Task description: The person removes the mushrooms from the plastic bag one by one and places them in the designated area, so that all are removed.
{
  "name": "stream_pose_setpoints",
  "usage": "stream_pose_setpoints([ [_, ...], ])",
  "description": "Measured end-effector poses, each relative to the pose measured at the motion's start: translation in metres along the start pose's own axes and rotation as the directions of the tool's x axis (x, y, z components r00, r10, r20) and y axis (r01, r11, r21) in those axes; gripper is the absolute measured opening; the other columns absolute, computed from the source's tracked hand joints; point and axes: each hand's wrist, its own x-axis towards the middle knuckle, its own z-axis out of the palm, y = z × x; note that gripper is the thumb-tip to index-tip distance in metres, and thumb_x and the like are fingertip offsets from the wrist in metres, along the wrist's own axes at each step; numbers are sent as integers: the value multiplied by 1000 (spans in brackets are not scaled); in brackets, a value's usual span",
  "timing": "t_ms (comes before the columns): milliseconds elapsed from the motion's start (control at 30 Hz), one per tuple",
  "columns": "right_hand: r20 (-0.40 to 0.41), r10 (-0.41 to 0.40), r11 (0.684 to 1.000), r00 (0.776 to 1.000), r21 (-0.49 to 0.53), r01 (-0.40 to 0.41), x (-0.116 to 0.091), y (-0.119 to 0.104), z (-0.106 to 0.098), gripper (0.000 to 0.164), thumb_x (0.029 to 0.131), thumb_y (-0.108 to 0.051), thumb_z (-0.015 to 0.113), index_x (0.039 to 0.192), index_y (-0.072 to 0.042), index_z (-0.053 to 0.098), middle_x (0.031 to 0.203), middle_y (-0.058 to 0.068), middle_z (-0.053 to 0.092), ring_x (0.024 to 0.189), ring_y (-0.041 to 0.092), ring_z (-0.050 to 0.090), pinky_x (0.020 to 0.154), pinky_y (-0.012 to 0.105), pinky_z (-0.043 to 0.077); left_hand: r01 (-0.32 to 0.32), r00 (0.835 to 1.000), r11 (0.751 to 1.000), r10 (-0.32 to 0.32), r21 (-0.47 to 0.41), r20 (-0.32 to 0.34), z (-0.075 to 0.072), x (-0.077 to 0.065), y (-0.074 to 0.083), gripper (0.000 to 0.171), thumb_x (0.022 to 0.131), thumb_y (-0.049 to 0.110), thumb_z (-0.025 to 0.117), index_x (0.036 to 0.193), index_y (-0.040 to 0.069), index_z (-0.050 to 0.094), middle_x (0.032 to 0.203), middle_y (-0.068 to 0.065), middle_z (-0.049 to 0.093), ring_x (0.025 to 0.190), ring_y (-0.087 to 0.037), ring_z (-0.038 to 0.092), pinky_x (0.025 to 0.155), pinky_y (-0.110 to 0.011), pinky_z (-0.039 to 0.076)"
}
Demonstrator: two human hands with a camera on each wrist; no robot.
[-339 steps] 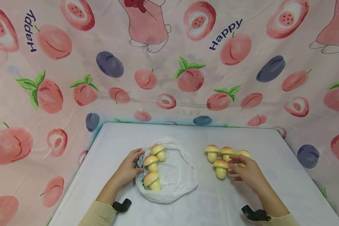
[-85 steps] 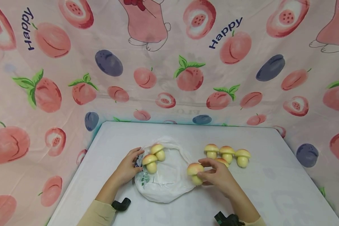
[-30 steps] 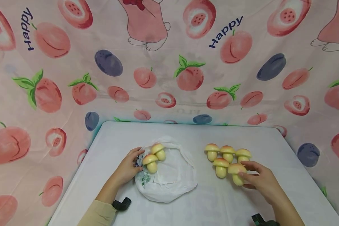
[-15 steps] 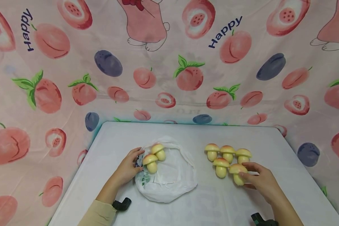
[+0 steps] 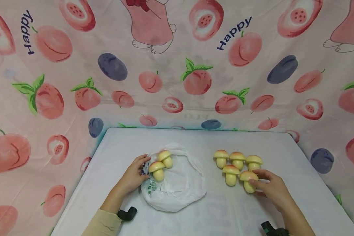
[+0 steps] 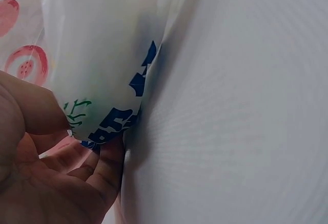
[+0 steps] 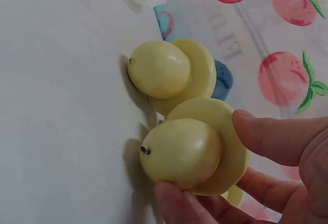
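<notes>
My left hand (image 5: 134,173) pinches the left edge of a white plastic bag (image 5: 177,205), whose rolled-back rim forms a ring on the table. Blue and green print marks the bag (image 6: 110,70) beside the fingers in the left wrist view. Two toy mushrooms, one lower (image 5: 157,170) and one farther back (image 5: 165,158), lie inside it at the left. To the right, my right hand (image 5: 272,188) grips another yellow mushroom (image 5: 249,181) by its cap. The right wrist view shows thumb and fingers around that mushroom's cap, with its stem (image 7: 179,152) facing the camera.
Several more mushrooms stand close together by the right hand, among them a left one (image 5: 221,159), a front one (image 5: 231,175) and a right one (image 5: 254,161). The white table (image 5: 212,216) ends at a fruit-print cloth (image 5: 177,65) behind.
One mushroom has left the bag since the oldest frame. My right hand carried it from the bag's right rim to the right-hand group, then barely moved. The left hand stays at the bag.
</notes>
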Motion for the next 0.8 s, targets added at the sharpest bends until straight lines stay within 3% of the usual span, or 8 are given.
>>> stream_pose_setpoints([
  [267,-11,18,1000,1000,12,-18,3,0,2,72,100,-25,78,156,5,46,147,32,49,95,10,67,81,36,69,-7,1000,1000,7,-6,-6,0,0,-1,74,92,-9,75,159,14,53,177,-5,31,154,-46,45,120,-61,47],
  [800,-21,49,999,999,22,-48,9,-2,4,70,101,-26,76,157,4,45,146,30,48,103,14,65,81,35,68,-15,1000,1000,15,10,0,-1,0,1,75,92,-7,76,160,15,52,177,-5,31,154,-46,44,120,-61,47],
])
